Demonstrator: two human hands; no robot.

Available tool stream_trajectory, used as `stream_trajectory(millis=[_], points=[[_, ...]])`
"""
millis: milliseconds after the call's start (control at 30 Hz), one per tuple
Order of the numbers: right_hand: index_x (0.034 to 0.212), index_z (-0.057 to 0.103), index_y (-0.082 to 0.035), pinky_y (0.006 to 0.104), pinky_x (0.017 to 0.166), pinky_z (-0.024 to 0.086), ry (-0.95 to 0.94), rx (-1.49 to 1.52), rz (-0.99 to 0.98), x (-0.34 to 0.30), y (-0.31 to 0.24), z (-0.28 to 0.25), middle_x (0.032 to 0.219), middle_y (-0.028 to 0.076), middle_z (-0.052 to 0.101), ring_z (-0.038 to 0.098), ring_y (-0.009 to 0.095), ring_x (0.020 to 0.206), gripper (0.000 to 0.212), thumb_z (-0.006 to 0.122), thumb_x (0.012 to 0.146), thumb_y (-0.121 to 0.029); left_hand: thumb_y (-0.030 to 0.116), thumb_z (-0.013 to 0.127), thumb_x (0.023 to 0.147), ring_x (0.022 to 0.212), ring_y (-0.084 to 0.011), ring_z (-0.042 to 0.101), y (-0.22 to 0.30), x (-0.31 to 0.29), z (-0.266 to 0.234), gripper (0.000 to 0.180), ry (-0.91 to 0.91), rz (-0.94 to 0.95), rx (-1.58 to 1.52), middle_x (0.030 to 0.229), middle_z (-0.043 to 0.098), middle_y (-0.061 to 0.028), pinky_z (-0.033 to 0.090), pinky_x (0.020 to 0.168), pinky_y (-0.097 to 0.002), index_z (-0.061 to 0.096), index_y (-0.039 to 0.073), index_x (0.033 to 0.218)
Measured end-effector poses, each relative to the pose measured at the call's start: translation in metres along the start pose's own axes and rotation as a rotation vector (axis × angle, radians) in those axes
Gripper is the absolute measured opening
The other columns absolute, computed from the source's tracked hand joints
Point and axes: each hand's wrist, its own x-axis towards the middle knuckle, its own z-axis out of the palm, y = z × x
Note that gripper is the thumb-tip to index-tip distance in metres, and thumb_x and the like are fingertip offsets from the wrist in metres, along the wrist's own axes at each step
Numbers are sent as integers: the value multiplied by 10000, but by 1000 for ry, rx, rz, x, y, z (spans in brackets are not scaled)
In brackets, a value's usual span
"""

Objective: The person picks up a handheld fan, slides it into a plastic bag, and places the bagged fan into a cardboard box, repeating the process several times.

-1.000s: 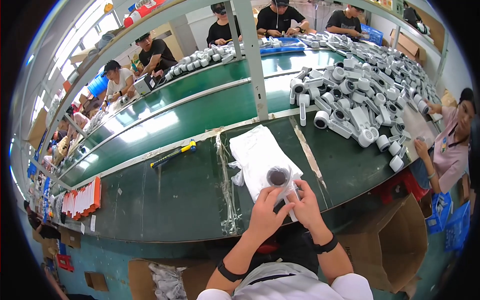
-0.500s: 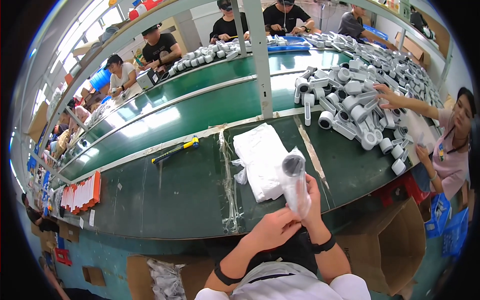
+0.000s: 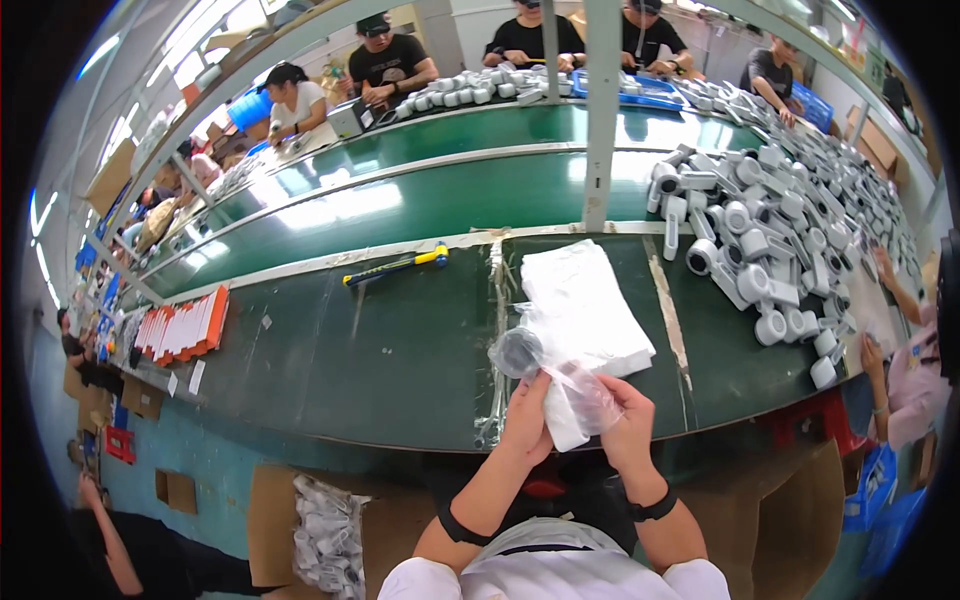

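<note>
A grey-white plastic part (image 3: 565, 418) with a round, dark-faced head and a long handle is in front of me, tilted with its head to the upper left. My left hand (image 3: 526, 418) is closed around it just below the head. Thin clear film of a plastic bag (image 3: 590, 398) covers at least some of the part and spreads to the right. My right hand (image 3: 628, 422) pinches that film at its right side. Beneath and beyond both hands lies a stack of white plastic bags (image 3: 580, 295) on the dark green table (image 3: 420, 370).
A large heap of similar parts (image 3: 750, 230) covers the table's right side. A yellow-and-black hammer (image 3: 398, 264) lies left of the bags. Orange-and-white cartons (image 3: 182, 328) stand far left. Below the table, an open box (image 3: 330, 535) holds bagged parts. Several people work around the benches.
The part has swung left, from upright to tilted, and my left hand now grips it. My right hand has shifted from the part to the bag film. The whole view has turned slightly left.
</note>
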Motion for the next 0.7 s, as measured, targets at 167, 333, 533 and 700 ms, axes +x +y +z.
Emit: stream_trajectory(millis=[167, 333, 533, 700], points=[[1031, 668, 38, 206, 528, 467, -21, -77, -4, -11, 12, 2, 750, 40, 646, 575, 75, 599, 148, 613, 921, -46, 208, 520, 995, 1075, -239, 608, 22, -13, -14, 364, -65, 37, -148, 1155, 592, -90, 496, 949, -434, 401, 137, 1332], [1008, 662, 9, 196, 491, 436, -54, -221, 57, -15, 12, -14, 678, 31, 600, 531, 71, 538, 132, 612, 933, -88, 139, 601, 935, 860, -212, 653, 55, -51, -57, 621, 9, 111, -22, 1151, 589, -78, 557, 483, -340, 216, 207, 1418], [978, 660, -12, 177, 457, 360, -133, -401, 78, -6, 41, -29, 650, 8, 573, 488, 51, 516, 168, 593, 957, -164, 112, 730, 816, 681, -131, 636, 120, -177, -157, 471, 525, 539, 391, 1052, 662, -105, 503, 411, -242, 500, 18, 1216], [936, 651, -13, 177, 476, 344, -53, -491, 40, -5, 51, -23, 657, -6, 550, 474, 42, 548, 166, 590, 960, -165, 231, 717, 809, 701, -186, 643, 108, -286, -328, 382, 1467, 390, 747, 923, 692, -107, 518, 576, -328, 611, -18, 1079]])
